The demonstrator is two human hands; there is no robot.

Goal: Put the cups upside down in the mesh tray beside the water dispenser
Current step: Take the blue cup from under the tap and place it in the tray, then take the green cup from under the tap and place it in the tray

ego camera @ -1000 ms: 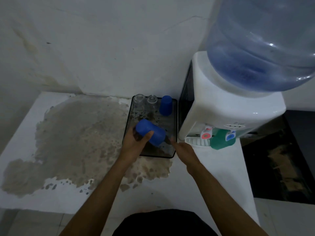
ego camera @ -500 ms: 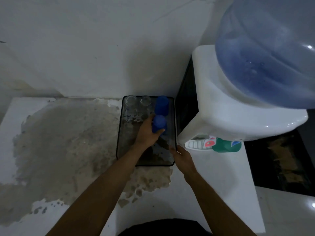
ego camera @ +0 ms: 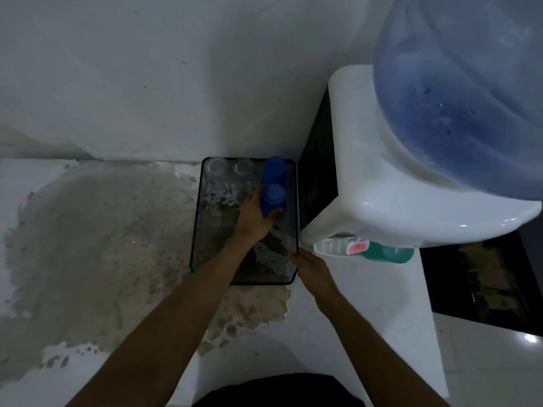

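The water dispenser with its big blue bottle fills my right side, standing on a white counter with a wide brown stain. Just beside the dispenser sits the black mesh tray. Along its far edge I see two clear glasses and an upside-down blue cup. My left hand is wrapped around a second blue cup, base up, directly in front of the first and low over the mesh; I cannot tell whether its rim touches. My right hand rests loosely open at the tray's right rim, holding nothing. The cup looks like light, stiff plastic, possibly slick if wet, so I judge a grip round its side wall the safest.
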